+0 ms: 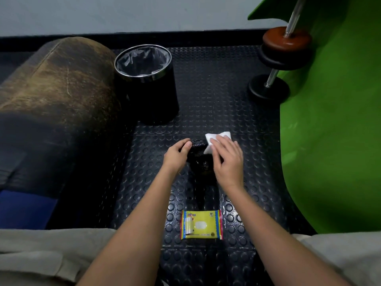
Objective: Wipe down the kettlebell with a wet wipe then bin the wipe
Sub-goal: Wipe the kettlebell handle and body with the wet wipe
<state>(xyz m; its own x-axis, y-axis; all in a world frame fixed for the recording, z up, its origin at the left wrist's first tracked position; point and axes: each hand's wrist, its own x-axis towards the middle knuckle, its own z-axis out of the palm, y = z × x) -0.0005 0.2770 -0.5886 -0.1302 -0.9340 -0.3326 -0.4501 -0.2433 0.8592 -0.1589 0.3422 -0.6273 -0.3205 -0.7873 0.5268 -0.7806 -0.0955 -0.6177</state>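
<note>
The right hand (226, 159) lays its straightened fingers (221, 142) flat on a folded white wet wipe (214, 141), pressing it against the top right of the glossy black kettlebell (199, 156). The left hand (177, 154) has its fingers curled round the left end of the kettlebell's handle, thumb over the top. The kettlebell is dark and shiny, its rounded body mostly hidden between the two hands; it stands on the black rubber floor mat with raised round studs (216, 96).

Nearer the person than the kettlebell, a flat yellow plastic wipe packet with red and blue edging (202, 225) lies on the mat, its white flap shut. Beyond the kettlebell and to its left stands a round black waste bin with a shiny metal rim (144, 79), lined with a clear plastic bag; nothing else shows inside. Left of that is a worn brown-and-black cushioned roll (57, 96). Far right of the kettlebell, a black-plated dumbbell with a chrome bar (270, 85) leans against a smooth green panel (334, 120).
</note>
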